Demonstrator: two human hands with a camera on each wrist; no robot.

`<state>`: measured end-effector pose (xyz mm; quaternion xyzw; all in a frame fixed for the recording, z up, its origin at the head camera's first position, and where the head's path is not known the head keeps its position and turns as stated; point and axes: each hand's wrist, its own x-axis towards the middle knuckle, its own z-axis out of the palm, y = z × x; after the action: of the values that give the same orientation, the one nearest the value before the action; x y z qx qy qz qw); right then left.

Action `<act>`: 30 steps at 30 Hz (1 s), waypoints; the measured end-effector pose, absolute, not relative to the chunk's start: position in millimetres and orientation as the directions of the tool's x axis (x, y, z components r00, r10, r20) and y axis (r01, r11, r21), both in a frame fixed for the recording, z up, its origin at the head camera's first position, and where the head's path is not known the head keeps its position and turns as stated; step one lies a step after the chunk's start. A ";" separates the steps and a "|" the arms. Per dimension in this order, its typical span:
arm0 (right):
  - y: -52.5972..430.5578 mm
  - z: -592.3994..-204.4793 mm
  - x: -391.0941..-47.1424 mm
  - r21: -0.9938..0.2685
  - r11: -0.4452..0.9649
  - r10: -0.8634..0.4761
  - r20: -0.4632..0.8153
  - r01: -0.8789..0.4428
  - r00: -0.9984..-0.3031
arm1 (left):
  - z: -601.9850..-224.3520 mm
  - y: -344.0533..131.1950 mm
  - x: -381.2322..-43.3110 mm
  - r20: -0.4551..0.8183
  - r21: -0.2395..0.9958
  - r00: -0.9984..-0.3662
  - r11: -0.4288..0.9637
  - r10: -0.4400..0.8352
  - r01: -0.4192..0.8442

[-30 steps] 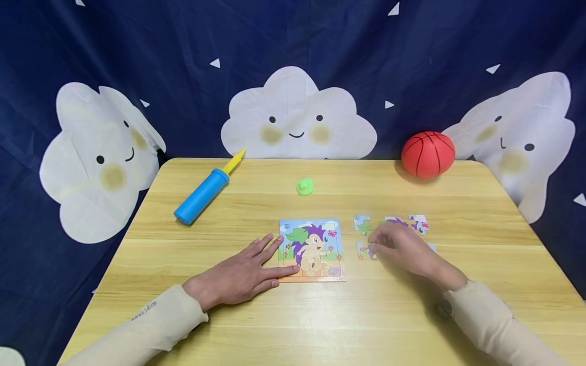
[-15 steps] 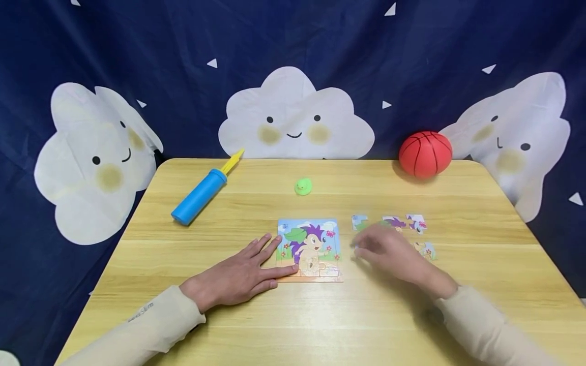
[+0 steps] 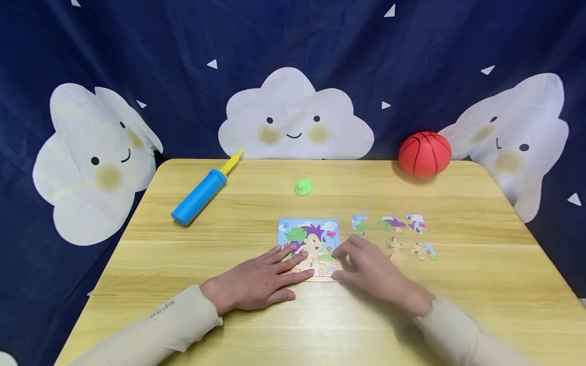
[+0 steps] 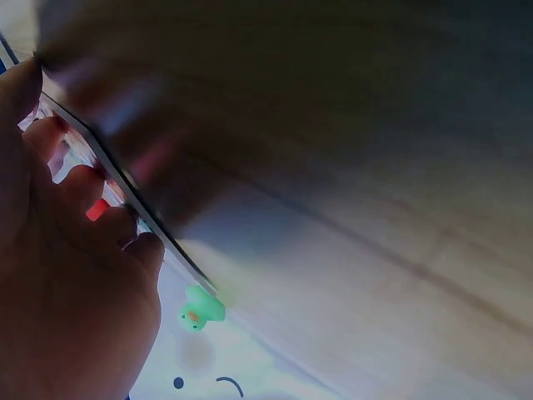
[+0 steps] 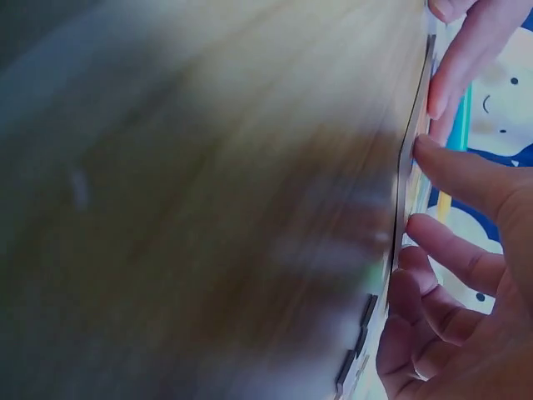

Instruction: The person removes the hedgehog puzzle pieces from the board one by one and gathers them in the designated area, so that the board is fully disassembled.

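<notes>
A square puzzle board (image 3: 320, 229) printed with a purple-haired hedgehog lies mid-table. My left hand (image 3: 258, 279) rests on its lower left part, palm down, fingers straight and spread. At the board's right edge is my right hand (image 3: 373, 267), thumb and curled fingers pinching a puzzle piece that is mostly hidden by them. In the right wrist view its thumb (image 5: 450, 167) and index fingertip stand right at the board's rim. Several loose puzzle pieces lie to the right, among them a leaf piece (image 3: 360, 223), a butterfly piece (image 3: 417, 223) and a hedgehog-body piece (image 3: 396, 252).
A green toy duck (image 3: 303, 186) sits behind the board. At the back left lies a blue hand pump (image 3: 199, 197) with a yellow nozzle, and a red ball (image 3: 425, 154) stands at the back right. The wooden table (image 3: 256, 330) meets a navy cloud-print curtain (image 3: 284, 30).
My right hand has moved left from the loose pieces to the board's edge; the lower left loose piece is gone from its spot. My left hand has slid right, further over the board.
</notes>
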<state>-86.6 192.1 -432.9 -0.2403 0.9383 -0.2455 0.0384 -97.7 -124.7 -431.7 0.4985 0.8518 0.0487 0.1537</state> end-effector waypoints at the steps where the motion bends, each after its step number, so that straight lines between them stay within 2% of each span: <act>1: 191.5 -433.3 -86.4 -0.483 0.764 -0.467 0.042 -0.427 -0.883 | -432.0 -124.7 -97.3 -0.214 0.238 -0.456 0.498 0.864 0.834; 10: 188.6 -434.4 -90.2 -0.566 0.748 -0.435 -0.021 -0.348 -0.900 | -432.7 -124.7 -96.5 -0.202 0.244 -0.459 0.498 0.865 0.832; 16: 188.0 -437.4 -89.9 -0.611 0.717 -0.425 0.001 -0.337 -0.905 | -432.7 -124.7 -96.1 -0.196 0.248 -0.461 0.499 0.865 0.831; 20: 190.3 -440.6 -89.4 -0.693 0.654 -0.420 0.000 -0.303 -0.907 | -432.6 -125.4 -96.1 -0.184 0.248 -0.459 0.493 0.869 0.834; 25: 207.3 -438.0 -86.1 -0.781 0.561 -0.420 0.018 -0.276 -0.907 | -433.5 -125.3 -96.7 -0.173 0.251 -0.454 0.485 0.874 0.838; 30: 244.1 -429.0 -78.4 -0.825 0.513 -0.394 0.019 -0.237 -0.919 | -434.6 -124.3 -97.5 -0.198 0.258 -0.459 0.498 0.866 0.828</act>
<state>-78.4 244.1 -429.0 -0.1824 0.8657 -0.4583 0.0855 -97.5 -124.3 -434.6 0.4970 0.8519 0.0625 0.1527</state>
